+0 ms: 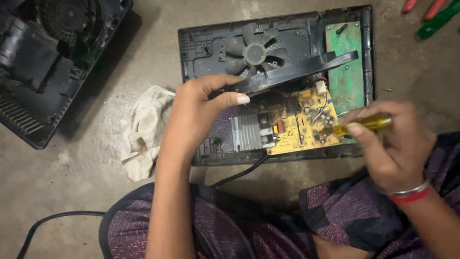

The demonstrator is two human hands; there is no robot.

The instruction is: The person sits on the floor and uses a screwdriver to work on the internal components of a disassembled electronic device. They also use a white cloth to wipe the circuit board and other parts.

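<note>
Screwdriver (366, 123) over circuit board (302, 125), floor (407, 72) beyond

- Black flat part (297, 69) — a long, thin plastic piece that you hold at its near end, tilted up over the open case, its far end toward the green board.
- Screwdriver (366, 123) — translucent yellow handle, lying nearly level in your grip, tip toward the yellow circuit board (299, 127).
- Open appliance case (201, 43) — black, on the floor, with a fan, a ribbed metal heatsink and the boards inside.
</note>
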